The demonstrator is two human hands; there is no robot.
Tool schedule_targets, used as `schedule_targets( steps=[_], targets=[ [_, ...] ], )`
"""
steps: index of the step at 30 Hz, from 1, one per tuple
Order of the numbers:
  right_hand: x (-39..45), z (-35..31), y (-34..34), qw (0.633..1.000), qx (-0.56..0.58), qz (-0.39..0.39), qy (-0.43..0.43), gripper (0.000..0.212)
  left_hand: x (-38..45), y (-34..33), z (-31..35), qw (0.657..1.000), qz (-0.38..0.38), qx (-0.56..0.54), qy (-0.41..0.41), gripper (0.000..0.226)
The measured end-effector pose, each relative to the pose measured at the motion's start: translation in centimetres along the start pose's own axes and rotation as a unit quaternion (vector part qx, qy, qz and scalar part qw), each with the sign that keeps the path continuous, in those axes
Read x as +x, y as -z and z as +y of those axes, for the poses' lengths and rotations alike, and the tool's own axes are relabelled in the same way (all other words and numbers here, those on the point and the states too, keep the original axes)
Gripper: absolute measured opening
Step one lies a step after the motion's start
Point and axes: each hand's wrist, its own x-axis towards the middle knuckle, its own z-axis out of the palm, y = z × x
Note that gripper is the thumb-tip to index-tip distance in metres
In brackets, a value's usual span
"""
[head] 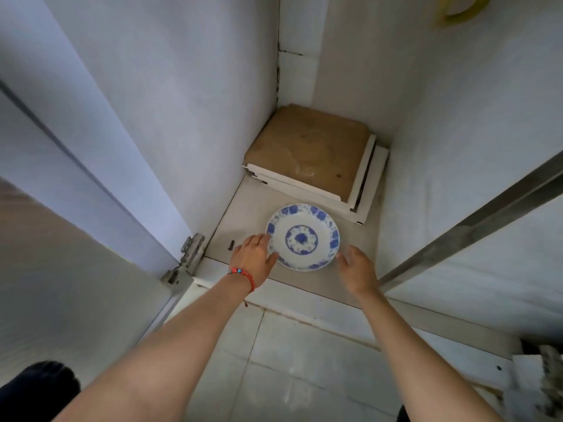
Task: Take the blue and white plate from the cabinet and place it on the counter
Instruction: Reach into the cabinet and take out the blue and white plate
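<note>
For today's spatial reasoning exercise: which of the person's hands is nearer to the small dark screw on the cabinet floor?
Left. The left hand lies just right of the screw, at the plate's left rim. The right hand is across the plate, at its right rim.

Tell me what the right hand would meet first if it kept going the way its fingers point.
The right hand points up-left into the cabinet; its fingertips sit right beside the blue and white plate, so the plate's near right rim would likely come first. Whether they already touch is unclear.

Cabinet floor (243, 205): plate (302, 236) front, stacked boards (313, 156) behind, screw (230, 244) left.
</note>
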Motion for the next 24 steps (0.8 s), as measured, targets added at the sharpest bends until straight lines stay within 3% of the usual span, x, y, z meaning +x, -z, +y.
schedule_targets(
  steps=[4,7,13,19,24],
  targets=[
    [2.3,0.8,-1.2,1.0,0.005,0.012,-0.009,0.035,2.2,-1.3,-0.6,0.999,-0.01,-0.025,0.02,0.051],
    [3.5,0.8,-2.0,0.999,0.009,0.013,0.03,0.028,3.6,-1.9,-0.6,0.997,-0.012,-0.065,0.033,0.046],
    [5.0,0.8,-3.3,0.998,0.05,0.044,0.011,0.022,6.1,-2.2,-0.6,0.976,0.041,-0.198,0.077,0.032],
    [4.8,1.0,-3.8,0.991,0.109,0.074,-0.008,0.015,6.8,-2.8,-1.1,0.904,0.066,-0.387,0.169,0.026],
    [2.6,1.2,-3.5,0.983,0.14,0.12,0.02,0.014,5.2,-1.9,-0.6,0.855,0.093,-0.477,0.183,0.026]
  ],
)
